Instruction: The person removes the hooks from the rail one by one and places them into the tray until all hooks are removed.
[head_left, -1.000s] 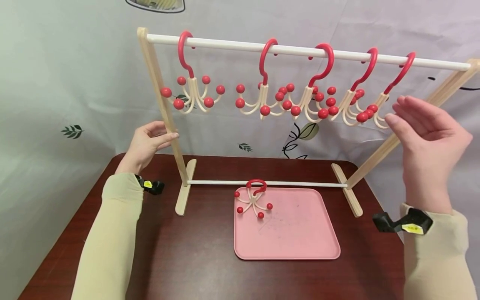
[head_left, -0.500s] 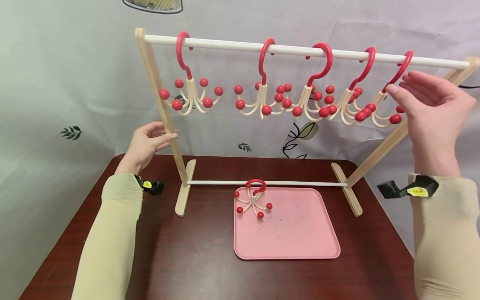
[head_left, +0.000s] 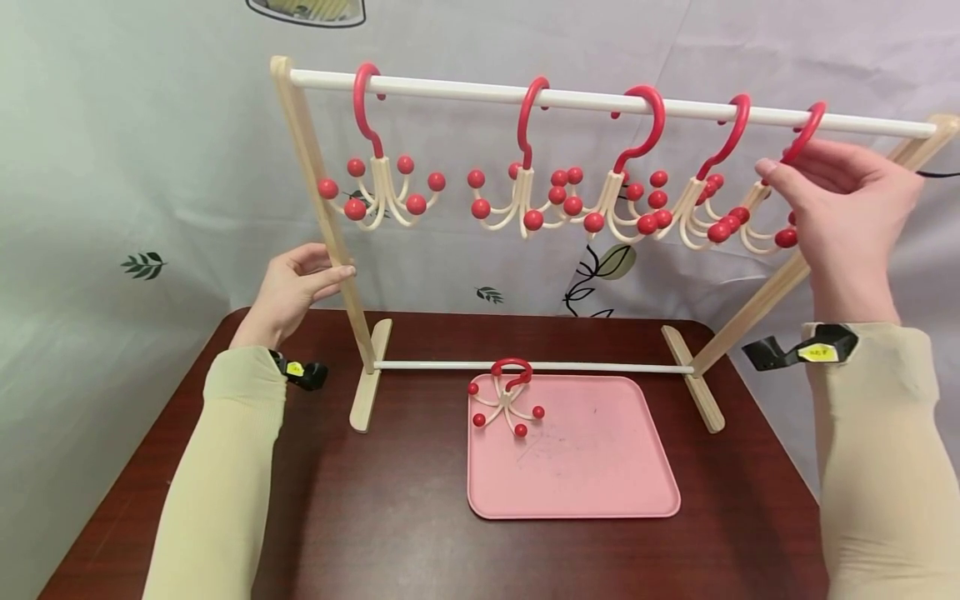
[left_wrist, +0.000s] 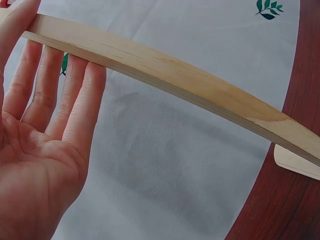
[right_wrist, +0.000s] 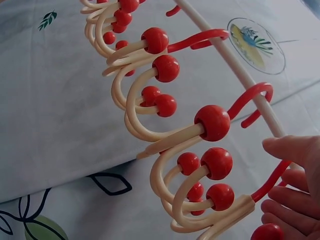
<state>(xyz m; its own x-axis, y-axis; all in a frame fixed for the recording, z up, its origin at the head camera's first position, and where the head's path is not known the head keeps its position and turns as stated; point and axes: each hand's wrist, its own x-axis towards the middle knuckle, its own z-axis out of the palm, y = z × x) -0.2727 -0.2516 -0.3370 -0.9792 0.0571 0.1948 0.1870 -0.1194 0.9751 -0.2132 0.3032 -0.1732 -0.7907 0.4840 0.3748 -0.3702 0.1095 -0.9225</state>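
Observation:
On the left, my left hand (head_left: 288, 287) pinches the wooden post (left_wrist: 165, 67) of a hanging rack, thumb across one side and fingers against the other. My right hand (head_left: 855, 200) is up at the rightmost hanger (head_left: 806, 137), which has a red hook and pale curved arms tipped with red balls. Its thumb stands apart from the fingers (right_wrist: 295, 202), and the red hook runs between them in the right wrist view. Several like hangers hang along the white rod (head_left: 465, 90). Another hanger (head_left: 506, 400) lies on the pink tray (head_left: 592, 467).
The rack's flat wooden feet (head_left: 362, 402) stand on a dark red-brown table (head_left: 375, 517), joined by a low white bar (head_left: 600, 367) just behind the tray. A pale cloth (head_left: 187, 125) with leaf prints hangs behind. Neighbouring hangers' arms overlap one another on the right half.
My right hand has risen from below the rightmost hanger's ball arms to its hook, moving in leftward at the end. The left hand has stayed on the post.

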